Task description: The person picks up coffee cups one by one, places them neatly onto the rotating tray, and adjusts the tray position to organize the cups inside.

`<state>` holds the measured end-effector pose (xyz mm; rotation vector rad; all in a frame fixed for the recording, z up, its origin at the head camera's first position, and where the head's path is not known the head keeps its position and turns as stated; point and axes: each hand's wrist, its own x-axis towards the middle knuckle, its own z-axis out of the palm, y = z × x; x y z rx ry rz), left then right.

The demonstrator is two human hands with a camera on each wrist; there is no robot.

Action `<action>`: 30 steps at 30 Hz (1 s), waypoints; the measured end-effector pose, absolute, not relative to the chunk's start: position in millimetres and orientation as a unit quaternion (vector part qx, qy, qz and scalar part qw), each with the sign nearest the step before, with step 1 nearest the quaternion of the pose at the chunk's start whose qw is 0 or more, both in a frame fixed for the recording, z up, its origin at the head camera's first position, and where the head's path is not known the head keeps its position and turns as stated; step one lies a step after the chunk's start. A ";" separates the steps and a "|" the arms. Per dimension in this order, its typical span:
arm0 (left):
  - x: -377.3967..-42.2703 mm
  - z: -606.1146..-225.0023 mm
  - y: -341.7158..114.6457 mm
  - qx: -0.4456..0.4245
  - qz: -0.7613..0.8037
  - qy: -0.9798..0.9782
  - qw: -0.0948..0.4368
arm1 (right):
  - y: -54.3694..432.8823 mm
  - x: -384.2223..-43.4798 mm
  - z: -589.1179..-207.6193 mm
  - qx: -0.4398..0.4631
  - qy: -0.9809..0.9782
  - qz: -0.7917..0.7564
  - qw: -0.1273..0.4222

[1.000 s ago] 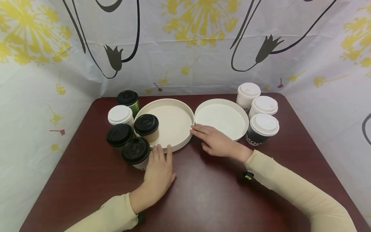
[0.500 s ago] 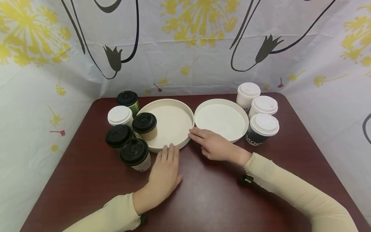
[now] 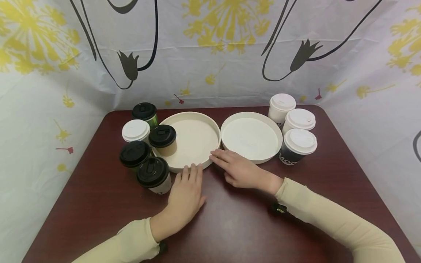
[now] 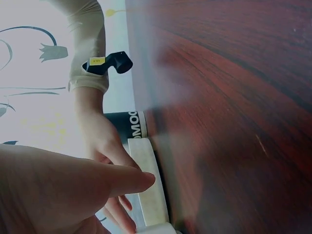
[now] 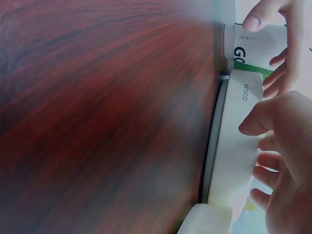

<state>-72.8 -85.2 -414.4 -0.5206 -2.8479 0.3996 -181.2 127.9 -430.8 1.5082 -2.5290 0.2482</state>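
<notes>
My left hand (image 3: 185, 195) lies with nearly straight fingers at the front rim of the larger cream round tray (image 3: 200, 128). Fingertips of my right hand (image 3: 240, 168) touch or nearly touch that tray's front right rim; its fingers are extended. Inside the tray, at the left, stands a brown paper coffee cup (image 3: 169, 150) with a black lid. A white cup (image 3: 162, 186) with a black lid stands left of my left fingers. The right wrist view shows both hands by the tray wall (image 5: 234, 141). Neither hand holds anything.
A smaller white round tray (image 3: 253, 135) adjoins at the right. White-lidded cups (image 3: 291, 149) stand beyond it. At the left are a black-lidded green cup (image 3: 152, 120), a white-lidded cup (image 3: 136, 129) and another black-lidded cup (image 3: 134, 153). Printed cloth (image 3: 210, 65) encloses the dark red table (image 3: 236, 226).
My left hand has moved right, away from the front black-lidded cup. My right hand has slid toward me along the tray rim. The brown cup has shifted slightly left and back.
</notes>
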 end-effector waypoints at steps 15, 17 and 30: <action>-72.3 -410.3 -95.9 -0.160 0.136 -0.973 0.094 | 127.9 -178.5 -427.4 0.499 -0.864 0.036 0.060; -72.2 -409.0 -96.2 -0.159 0.135 -0.974 0.088 | 127.5 -178.5 -426.1 0.499 -0.864 0.035 0.060; -73.2 -340.0 -120.8 -0.183 0.055 -0.978 0.088 | 126.3 -178.0 -423.4 0.496 -0.865 0.052 0.056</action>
